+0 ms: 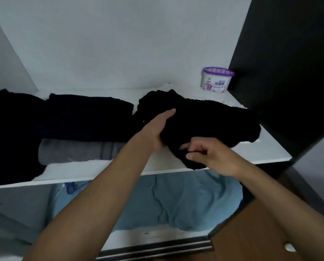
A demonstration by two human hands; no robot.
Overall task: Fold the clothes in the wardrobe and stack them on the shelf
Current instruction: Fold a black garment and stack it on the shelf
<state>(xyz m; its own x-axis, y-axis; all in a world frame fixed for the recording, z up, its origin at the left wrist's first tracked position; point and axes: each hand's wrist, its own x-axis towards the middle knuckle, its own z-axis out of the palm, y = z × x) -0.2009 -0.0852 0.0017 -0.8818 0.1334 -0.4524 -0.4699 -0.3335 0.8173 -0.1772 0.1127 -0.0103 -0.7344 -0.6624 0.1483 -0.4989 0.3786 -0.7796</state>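
Black garment (204,119) on shelf (266,149), right half, long axis 10-to-4. Left hand (155,132) grips its 9 o'clock edge, thumb on top. Right hand (212,157) pinches 6 o'clock corner. Folded stack (89,113) at 9, left hand nearer.

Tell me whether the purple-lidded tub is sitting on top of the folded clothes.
No: the tub stands on the white shelf in the back right corner, behind the black garment, not on it.

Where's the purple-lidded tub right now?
Head view: the tub stands at the back right of the shelf, beside the dark side panel and behind the black garment.
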